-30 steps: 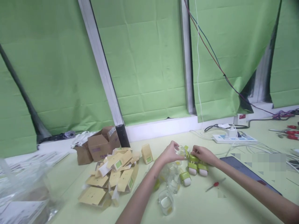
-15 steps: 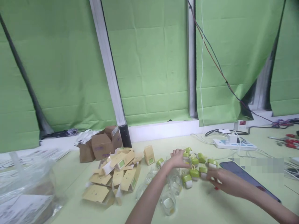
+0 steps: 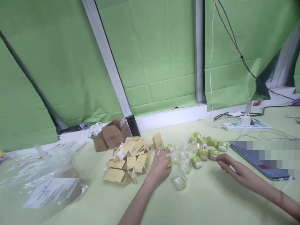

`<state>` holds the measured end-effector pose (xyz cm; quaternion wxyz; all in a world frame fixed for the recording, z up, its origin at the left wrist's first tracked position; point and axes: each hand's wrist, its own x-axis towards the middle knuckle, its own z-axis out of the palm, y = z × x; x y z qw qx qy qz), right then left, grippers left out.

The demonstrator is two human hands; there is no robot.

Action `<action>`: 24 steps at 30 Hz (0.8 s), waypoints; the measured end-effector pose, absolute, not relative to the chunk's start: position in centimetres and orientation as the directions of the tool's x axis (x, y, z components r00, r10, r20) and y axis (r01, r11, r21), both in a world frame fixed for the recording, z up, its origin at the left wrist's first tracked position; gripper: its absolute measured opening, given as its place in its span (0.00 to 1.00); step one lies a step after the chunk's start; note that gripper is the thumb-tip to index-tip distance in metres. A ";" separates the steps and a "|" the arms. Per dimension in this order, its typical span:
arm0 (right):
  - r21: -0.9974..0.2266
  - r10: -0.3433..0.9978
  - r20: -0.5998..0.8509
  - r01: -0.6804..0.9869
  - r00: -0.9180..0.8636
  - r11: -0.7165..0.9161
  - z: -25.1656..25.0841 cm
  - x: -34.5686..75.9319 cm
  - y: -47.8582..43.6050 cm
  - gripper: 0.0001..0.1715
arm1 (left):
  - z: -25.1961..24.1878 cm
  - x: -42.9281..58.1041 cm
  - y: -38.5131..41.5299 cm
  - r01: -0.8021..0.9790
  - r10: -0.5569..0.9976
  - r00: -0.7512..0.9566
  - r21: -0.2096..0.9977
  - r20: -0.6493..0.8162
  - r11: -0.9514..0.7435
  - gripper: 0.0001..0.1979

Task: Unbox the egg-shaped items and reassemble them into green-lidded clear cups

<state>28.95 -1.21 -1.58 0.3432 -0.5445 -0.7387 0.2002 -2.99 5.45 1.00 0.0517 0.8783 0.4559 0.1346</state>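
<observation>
My left hand (image 3: pixel 160 163) is closed at the left of the clear containers, its fingers curled around a small green-and-white cap (image 3: pixel 170 163) that is mostly hidden. Just beyond those fingers lies another such cap (image 3: pixel 169 147). My right hand (image 3: pixel 231 167) has thumb and fingertips pinched together at the near right edge of a green-and-white cap (image 3: pixel 213 154) in the right-hand group. Whether anything is between those fingertips I cannot make out. Several similar caps (image 3: pixel 197 162), some with loops, sit around it. Several clear, squarish containers (image 3: pixel 180 180) stand between my hands.
Left of my left hand is a heap of opened yellow cartons (image 3: pixel 114 175), with one upright carton (image 3: pixel 157 140) beside it. Brown cardboard boxes (image 3: pixel 112 137) stand behind. A clear plastic bag (image 3: pixel 70 168) lies at left. A phone (image 3: pixel 260 162) and a power strip (image 3: pixel 234 126) are at right.
My left hand has moved left, away from the group of green-and-white caps, with a cap in its fingers. My right hand stays beside the caps. The camera view has shifted.
</observation>
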 end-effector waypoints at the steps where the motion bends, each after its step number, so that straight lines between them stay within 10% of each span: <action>1: -0.705 0.945 0.284 0.633 -0.163 0.321 -0.7 27.9 -1.3 0.17 | 0.9 -3.0 5.6 0.785 0.818 0.540 0.232 0.197 -0.574 0.14; 7: -0.672 0.922 0.276 0.631 -0.272 0.387 2.0 21.4 0.6 0.15 | 1.4 -4.8 5.5 0.760 0.858 0.490 0.406 0.156 -0.508 0.31; 17: -0.425 0.810 -0.050 0.747 -0.584 0.512 1.7 12.6 6.9 0.14 | -1.3 -6.9 7.5 0.684 0.961 0.229 0.676 0.157 -0.273 0.14; 24: -0.524 0.845 -0.079 0.743 -0.529 0.416 1.3 12.8 7.0 0.14 | -0.4 -6.1 7.2 0.648 0.954 0.157 0.702 0.254 -0.294 0.18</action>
